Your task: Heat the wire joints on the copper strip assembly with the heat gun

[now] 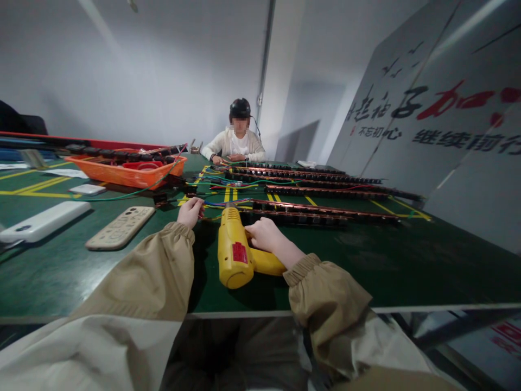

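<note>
Heat gun (236, 255): touched by curled right fingers (251, 230), cannot tell how firmly; coloured wires (214, 205): pinched between closed left fingers (197, 203).

In the middle, your blower (230, 231) is yellow with a red label (239, 252). Your table (386, 260) is green, the basket (154, 177) at left orange.

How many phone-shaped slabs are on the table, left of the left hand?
3: a tan patterned slab nearest the left hand, a large white slab farther left, and a small white slab near the orange tray. Others may be hidden behind it.
</note>
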A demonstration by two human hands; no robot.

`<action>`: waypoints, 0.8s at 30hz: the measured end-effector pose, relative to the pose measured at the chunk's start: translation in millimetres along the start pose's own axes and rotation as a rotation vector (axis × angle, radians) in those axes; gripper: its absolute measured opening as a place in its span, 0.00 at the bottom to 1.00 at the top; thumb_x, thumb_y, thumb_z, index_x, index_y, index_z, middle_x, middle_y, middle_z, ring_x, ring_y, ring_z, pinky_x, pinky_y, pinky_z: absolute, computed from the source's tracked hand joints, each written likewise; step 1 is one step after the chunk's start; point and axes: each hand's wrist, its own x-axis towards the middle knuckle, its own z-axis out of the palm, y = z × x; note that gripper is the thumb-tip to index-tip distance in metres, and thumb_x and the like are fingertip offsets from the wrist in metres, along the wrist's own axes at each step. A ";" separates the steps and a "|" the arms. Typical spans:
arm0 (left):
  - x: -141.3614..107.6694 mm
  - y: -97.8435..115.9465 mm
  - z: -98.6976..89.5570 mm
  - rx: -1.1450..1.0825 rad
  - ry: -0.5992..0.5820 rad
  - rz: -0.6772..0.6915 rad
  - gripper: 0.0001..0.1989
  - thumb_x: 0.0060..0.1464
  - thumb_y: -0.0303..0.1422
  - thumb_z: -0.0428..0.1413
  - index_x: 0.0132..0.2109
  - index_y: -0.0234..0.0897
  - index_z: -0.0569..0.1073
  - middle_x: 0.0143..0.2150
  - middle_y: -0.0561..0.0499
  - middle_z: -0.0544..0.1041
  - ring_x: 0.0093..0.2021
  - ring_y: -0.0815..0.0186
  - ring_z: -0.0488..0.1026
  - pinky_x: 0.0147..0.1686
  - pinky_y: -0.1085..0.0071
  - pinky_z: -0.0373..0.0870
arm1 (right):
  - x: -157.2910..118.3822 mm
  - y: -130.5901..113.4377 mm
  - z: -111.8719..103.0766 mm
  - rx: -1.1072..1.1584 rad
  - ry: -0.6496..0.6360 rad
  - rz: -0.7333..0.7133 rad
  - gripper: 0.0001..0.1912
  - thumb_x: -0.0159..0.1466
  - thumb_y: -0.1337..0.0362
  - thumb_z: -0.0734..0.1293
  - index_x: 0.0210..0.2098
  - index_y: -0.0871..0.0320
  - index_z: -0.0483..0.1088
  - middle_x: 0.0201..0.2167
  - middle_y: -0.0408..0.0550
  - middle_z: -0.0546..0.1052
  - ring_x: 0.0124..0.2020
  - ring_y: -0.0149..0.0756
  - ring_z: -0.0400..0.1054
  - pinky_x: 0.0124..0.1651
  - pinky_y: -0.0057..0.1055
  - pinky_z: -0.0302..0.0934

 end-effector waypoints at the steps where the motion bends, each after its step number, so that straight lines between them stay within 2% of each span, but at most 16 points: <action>1: -0.4 0.4 0.0 -0.002 -0.002 -0.002 0.12 0.48 0.41 0.50 0.31 0.35 0.68 0.21 0.56 0.66 0.18 0.73 0.63 0.18 0.77 0.61 | -2.5 2.1 -0.1 -0.007 -0.007 0.009 0.12 0.59 0.66 0.60 0.39 0.56 0.72 0.36 0.49 0.78 0.39 0.40 0.71 0.42 0.34 0.55; 11: -2.4 3.8 -0.4 0.030 0.031 -0.009 0.13 0.47 0.39 0.51 0.34 0.33 0.72 0.22 0.55 0.67 0.19 0.73 0.63 0.19 0.77 0.62 | -23.5 19.2 2.2 -0.007 -0.051 0.104 0.12 0.59 0.66 0.60 0.40 0.56 0.72 0.38 0.50 0.78 0.41 0.40 0.71 0.41 0.32 0.56; 24: -3.2 -2.8 -0.8 0.139 0.076 0.016 0.11 0.50 0.38 0.50 0.33 0.34 0.71 0.24 0.54 0.68 0.20 0.72 0.64 0.21 0.75 0.62 | -23.4 16.1 0.0 -0.027 -0.020 0.088 0.11 0.59 0.68 0.60 0.37 0.58 0.73 0.35 0.50 0.78 0.40 0.40 0.71 0.41 0.33 0.55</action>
